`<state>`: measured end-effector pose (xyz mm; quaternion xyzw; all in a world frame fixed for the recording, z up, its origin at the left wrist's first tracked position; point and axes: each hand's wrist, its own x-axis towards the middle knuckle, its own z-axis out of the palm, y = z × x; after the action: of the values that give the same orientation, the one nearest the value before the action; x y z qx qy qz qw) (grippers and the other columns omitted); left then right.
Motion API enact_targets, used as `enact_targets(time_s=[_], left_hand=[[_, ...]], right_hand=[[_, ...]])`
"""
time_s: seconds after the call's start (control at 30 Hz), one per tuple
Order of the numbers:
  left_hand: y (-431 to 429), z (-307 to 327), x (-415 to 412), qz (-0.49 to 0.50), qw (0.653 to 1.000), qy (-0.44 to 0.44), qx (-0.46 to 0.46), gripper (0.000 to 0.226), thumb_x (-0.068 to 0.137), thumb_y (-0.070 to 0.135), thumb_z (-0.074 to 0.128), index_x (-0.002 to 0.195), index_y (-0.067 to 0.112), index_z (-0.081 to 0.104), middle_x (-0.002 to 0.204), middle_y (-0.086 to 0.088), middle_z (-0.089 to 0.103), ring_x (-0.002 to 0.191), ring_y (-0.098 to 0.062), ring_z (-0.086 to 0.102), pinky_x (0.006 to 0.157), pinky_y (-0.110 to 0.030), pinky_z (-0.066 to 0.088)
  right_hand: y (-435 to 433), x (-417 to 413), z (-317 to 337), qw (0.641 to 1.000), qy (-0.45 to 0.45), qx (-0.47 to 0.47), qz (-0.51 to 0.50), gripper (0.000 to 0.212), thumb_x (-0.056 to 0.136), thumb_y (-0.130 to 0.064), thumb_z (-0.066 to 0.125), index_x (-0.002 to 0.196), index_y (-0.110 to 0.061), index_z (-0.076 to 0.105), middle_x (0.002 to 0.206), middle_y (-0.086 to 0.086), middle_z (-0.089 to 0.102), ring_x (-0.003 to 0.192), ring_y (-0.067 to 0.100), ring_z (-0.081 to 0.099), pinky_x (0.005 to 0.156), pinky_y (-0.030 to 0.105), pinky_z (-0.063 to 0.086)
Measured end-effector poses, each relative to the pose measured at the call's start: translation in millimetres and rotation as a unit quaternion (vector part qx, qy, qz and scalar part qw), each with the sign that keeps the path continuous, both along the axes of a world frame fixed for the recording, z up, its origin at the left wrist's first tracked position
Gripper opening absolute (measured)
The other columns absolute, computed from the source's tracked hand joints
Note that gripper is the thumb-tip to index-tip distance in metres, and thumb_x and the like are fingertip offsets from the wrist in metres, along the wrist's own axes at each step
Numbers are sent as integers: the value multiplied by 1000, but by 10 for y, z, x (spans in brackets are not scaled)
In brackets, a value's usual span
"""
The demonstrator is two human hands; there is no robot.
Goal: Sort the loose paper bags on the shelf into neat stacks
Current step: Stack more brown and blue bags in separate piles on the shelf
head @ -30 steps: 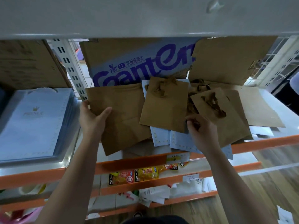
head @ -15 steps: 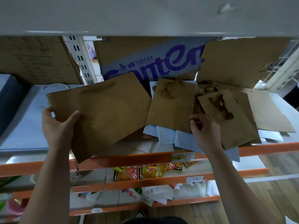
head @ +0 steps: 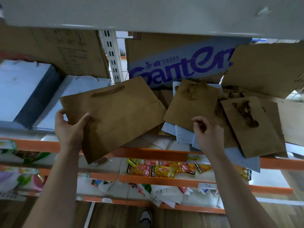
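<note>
My left hand point(head: 70, 129) grips the left edge of a large brown paper bag point(head: 115, 116), held tilted above the shelf's orange front rail point(head: 148, 153). To its right lies a loose heap: a smaller brown bag point(head: 190, 104) with twisted handles, another brown bag point(head: 253, 127) further right, and light blue bags point(head: 182, 135) under them. My right hand point(head: 209, 134) rests at the smaller brown bag's lower edge, fingers curled; whether it pinches the bag is unclear.
A stack of white bags point(head: 21, 89) lies flat at the left. Cardboard boxes point(head: 177, 63) stand at the shelf's back, and a metal upright point(head: 111, 55) divides the bays. The shelf above hangs low. Snack packets point(head: 164, 170) fill the shelf below.
My left hand lifted the large brown bag off the heap and carried it leftward, tilting it. My right hand shifted slightly left along the small bag's lower edge.
</note>
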<state>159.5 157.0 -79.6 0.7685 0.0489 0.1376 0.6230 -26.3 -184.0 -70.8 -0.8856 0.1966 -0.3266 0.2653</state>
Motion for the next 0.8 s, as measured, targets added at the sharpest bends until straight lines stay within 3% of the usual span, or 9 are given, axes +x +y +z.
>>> enact_targets(time_s=[0.1, 0.17, 0.27, 0.43, 0.53, 0.63, 0.73, 0.8], left_hand=[[126, 30, -24, 32, 999, -12, -5, 65, 73, 37, 81, 126, 26, 44, 115, 3, 56, 84, 0, 58, 63, -15, 49], [252, 58, -19, 58, 998, -32, -10, 66, 73, 36, 81, 126, 22, 45, 118, 0, 55, 88, -1, 58, 66, -9, 48], [477, 86, 60, 70, 996, -46, -12, 72, 70, 39, 81, 129, 19, 45, 126, -6, 55, 109, -18, 58, 87, -24, 50], [721, 148, 303, 35, 997, -57, -24, 75, 62, 50, 83, 125, 29, 47, 125, 2, 59, 110, -16, 60, 94, -40, 52], [833, 153, 432, -6, 997, -40, -62, 78, 57, 57, 84, 122, 33, 50, 120, 5, 62, 105, -16, 63, 89, -44, 54], [890, 212, 536, -80, 993, -29, -78, 70, 57, 63, 80, 117, 37, 54, 112, 8, 65, 97, -14, 65, 76, -36, 54], [833, 314, 599, -179, 979, -18, -97, 61, 68, 51, 78, 122, 34, 54, 113, 5, 65, 95, -12, 67, 69, -26, 53], [752, 350, 620, -224, 968, -10, -113, 57, 74, 43, 76, 125, 32, 53, 113, 5, 66, 92, -9, 68, 65, -22, 55]], right_hand=[[129, -12, -9, 1000, -3, 14, 24, 13, 90, -6, 61, 96, -14, 69, 83, -8, 63, 69, -4, 52, 60, 2, 37], [213, -14, -24, 999, -10, 23, 39, 14, 90, -3, 61, 97, -12, 69, 84, -7, 62, 72, -6, 53, 62, 1, 39], [336, 11, -32, 998, -15, 46, 49, 14, 90, -4, 60, 96, -13, 68, 86, -9, 60, 76, -6, 55, 65, 1, 40], [522, 98, -51, 998, -11, 47, 46, 13, 90, -7, 60, 97, -15, 67, 88, -8, 59, 84, -4, 55, 66, 3, 39], [641, 182, -54, 999, -15, 39, 22, 14, 90, -7, 60, 97, -16, 68, 88, -7, 61, 82, 0, 57, 65, 4, 40], [760, 260, -36, 998, -29, 44, -16, 14, 90, -7, 60, 96, -18, 68, 89, -8, 62, 80, 0, 57, 65, 4, 40], [855, 319, -24, 998, -34, 38, -42, 13, 90, -7, 62, 100, -13, 68, 92, -5, 62, 82, 3, 56, 68, 3, 39], [926, 358, -21, 996, -58, 29, -62, 7, 90, -6, 62, 95, -4, 66, 87, 3, 62, 80, 18, 59, 68, 13, 41]])
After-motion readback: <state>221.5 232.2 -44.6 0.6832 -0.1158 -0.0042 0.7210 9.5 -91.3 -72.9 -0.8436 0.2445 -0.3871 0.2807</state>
